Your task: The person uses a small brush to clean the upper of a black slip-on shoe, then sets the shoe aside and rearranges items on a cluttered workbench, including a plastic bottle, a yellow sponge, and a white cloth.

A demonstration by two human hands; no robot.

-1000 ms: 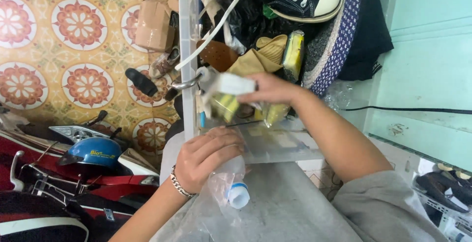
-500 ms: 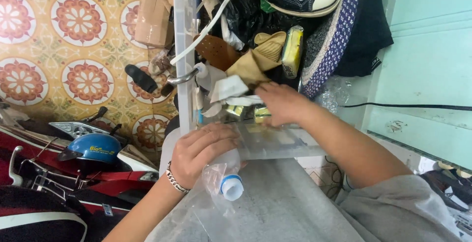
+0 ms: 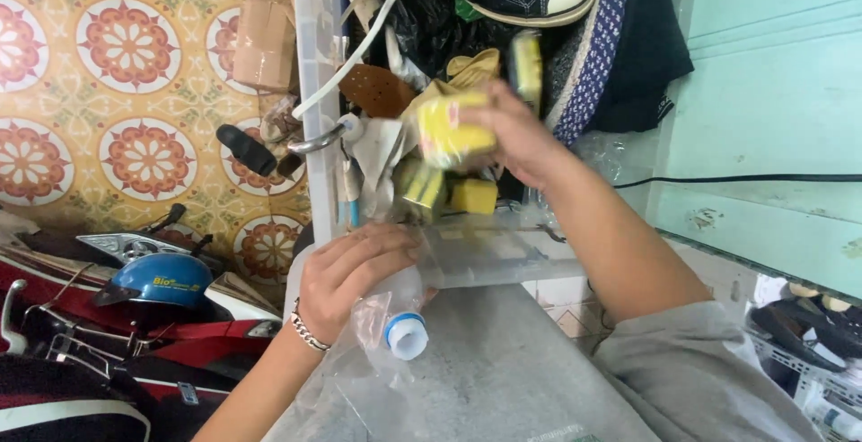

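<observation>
Right hand (image 3: 512, 132) is raised over the cluttered clear plastic bin (image 3: 310, 65), fingers clamped on a small yellow packet (image 3: 453, 128). The packet is motion-blurred; its long axis appears to run left-right, roughly level, but which end leads cannot be told.

Left hand (image 3: 355, 276) is closed around a clear plastic bottle (image 3: 395, 303) wrapped in a thin plastic bag, near the bin's near wall. The bottle's long axis tilts down and right, its white cap (image 3: 407, 336) pointing toward the near side, over the grey surface (image 3: 503, 370).

Risks, as judged:
- The packet grip looks shallow, so it could slip back among the loose yellow items (image 3: 444, 192) below.
- The bag film could let the bottle slide through the left grip, cap first.
</observation>
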